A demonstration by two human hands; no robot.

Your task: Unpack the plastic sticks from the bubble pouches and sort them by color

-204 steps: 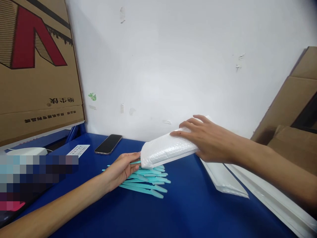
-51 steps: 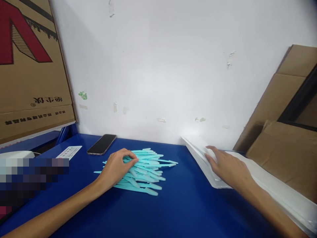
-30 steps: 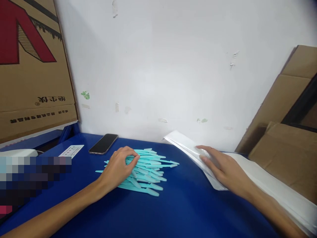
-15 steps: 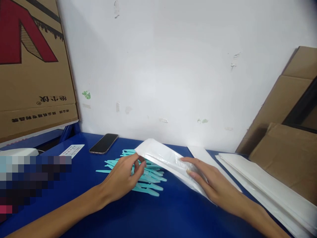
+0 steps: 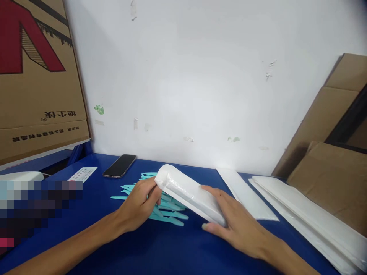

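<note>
A pile of teal plastic sticks lies on the blue table. My left hand rests on the pile, with its fingers curled against the open end of a white bubble mailer. My right hand grips the mailer's near end, thumb underneath and fingers over the top, holding it tilted just above the sticks. Whether the left fingers pinch a stick is hidden by the mailer.
A black phone and a white card lie at the back left, below a big cardboard box. Flat white mailers are stacked on the right beside more cardboard. A white wall closes the back.
My right hand lifted one mailer off the right stack and brought it left over the sticks. My left hand moved from the pile to the mailer's open end.
</note>
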